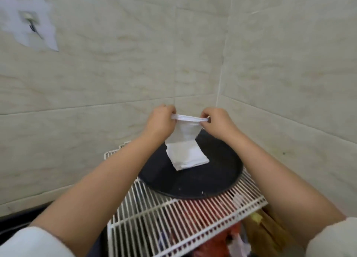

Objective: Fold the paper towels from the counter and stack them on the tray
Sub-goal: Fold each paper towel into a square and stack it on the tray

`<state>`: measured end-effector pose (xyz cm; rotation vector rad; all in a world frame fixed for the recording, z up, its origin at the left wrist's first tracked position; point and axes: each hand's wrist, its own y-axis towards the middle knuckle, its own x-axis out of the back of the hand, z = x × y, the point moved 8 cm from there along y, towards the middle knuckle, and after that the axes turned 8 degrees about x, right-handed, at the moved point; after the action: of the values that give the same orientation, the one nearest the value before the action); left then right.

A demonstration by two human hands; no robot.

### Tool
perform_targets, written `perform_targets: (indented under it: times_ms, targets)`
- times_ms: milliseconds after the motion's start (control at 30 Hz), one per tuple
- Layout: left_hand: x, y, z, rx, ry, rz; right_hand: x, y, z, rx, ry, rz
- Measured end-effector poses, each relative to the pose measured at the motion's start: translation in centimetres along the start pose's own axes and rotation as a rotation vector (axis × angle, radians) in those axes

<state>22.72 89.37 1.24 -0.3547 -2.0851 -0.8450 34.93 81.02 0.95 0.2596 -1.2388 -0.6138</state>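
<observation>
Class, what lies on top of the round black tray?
A stack of folded paper towels lies on the tray. The towel held by both hands hangs above, hiding the stack's far edge.

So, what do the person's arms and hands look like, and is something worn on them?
Both forearms are bare. The left hand and right hand wear no gloves, and no rings or watch are visible. Light, whitish sleeves sit pushed up near the elbows on both arms.
</observation>
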Motion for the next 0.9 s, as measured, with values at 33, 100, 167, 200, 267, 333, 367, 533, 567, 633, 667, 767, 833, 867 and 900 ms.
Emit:
perform_targets:
  times_ms: [33, 100, 167, 200, 267, 333, 367, 533, 567, 633, 667, 767, 833, 867, 900]
  targets:
    - [-0.1, 0.7, -0.1, 0.018, -0.012, -0.043, 0.0, 1.1, -0.5, 0.055, -0.006, -0.028]
    - [-1.7, 1.3, -0.2, 0.041, -0.005, -0.056, -1.0, 2.7, -2.2, 0.159, -0.001, -0.019]
    - [-5.2, 0.6, 0.2, 0.05, 0.073, 0.043, -3.8, 2.5, -4.5, 0.229, -0.034, 0.078]
    - [-7.1, -0.2, 0.6, 0.051, 0.134, 0.11, -5.6, 1.9, -5.5, 0.258, -0.056, 0.153]
    - [-10.5, -1.9, 1.5, 0.075, 0.239, 0.225, -9.2, 0.2, -7.5, 0.304, -0.064, 0.321]
    - [-12.0, -3.5, 2.0, 0.097, 0.282, 0.257, -11.3, -1.2, -8.5, 0.319, -0.027, 0.426]
    - [-12.2, -4.0, 2.0, 0.105, 0.289, 0.246, -11.6, -1.4, -8.7, 0.327, -0.008, 0.437]
    - [-12.4, -4.6, 1.9, 0.142, 0.249, 0.191, -11.0, -0.8, -8.2, 0.379, 0.072, 0.332]
    - [-12.5, -4.6, 2.2, 0.177, 0.232, 0.19, -10.9, -0.7, -8.0, 0.383, 0.075, 0.319]
    - [-12.8, -4.5, 2.5, 0.233, 0.244, 0.189, -10.8, -0.2, -7.8, 0.384, 0.087, 0.301]
    - [-13.1, -4.3, 2.5, 0.249, 0.282, 0.204, -10.7, 0.0, -7.7, 0.373, 0.104, 0.289]
    - [-14.2, -3.7, 2.4, 0.294, 0.433, 0.261, -10.0, 0.8, -7.7, 0.336, 0.159, 0.252]
    - [-14.0, -3.0, 2.2, 0.315, 0.462, 0.22, -9.3, 1.5, -7.4, 0.338, 0.182, 0.217]
    - [-13.6, -2.6, 2.1, 0.327, 0.456, 0.186, -8.9, 2.0, -7.2, 0.336, 0.19, 0.21]
    - [-13.0, -2.1, 2.0, 0.337, 0.444, 0.147, -8.5, 2.5, -6.9, 0.332, 0.199, 0.206]
